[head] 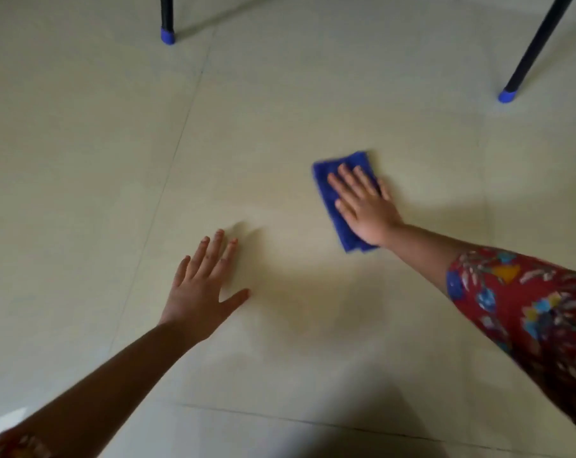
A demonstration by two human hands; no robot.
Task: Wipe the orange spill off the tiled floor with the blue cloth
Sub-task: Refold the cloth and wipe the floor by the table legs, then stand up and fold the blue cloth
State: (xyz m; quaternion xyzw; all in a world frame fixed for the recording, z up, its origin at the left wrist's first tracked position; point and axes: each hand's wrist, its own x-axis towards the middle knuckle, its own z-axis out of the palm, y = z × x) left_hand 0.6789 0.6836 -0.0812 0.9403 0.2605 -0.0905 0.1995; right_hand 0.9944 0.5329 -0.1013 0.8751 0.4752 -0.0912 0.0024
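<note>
1. The right hand point(365, 206) lies palm-down on the blue cloth point(344, 238), fingers straight and slightly spread, pressing it flat against the tiled floor point(81, 160).
2. The cloth is folded into a rough rectangle. It lies right of the frame's centre, with its far end showing beyond the fingertips and its near end showing beside the wrist.
3. The little finger reaches past the cloth's right edge onto the tile.
4. The left hand point(204, 285) is spread wide, fingers straight and thumb angled out to the right, low over the bare tile. Whether the palm touches the floor cannot be told. It holds nothing.
5. The two hands are well apart, the left one nearer the person and further left than the cloth.
6. The frame is motion-blurred and dim, and an orange mark cannot be made out on the pale tile.
7. A red patterned sleeve point(524, 302) covers the right forearm partway; the left forearm is bare.
8. A grout line point(167, 180) runs diagonally left of the left hand.
9. At the top stand two dark legs, one at the left point(166, 14) and one at the right point(537, 38), each ending in a blue cap on the floor, well beyond the cloth.
</note>
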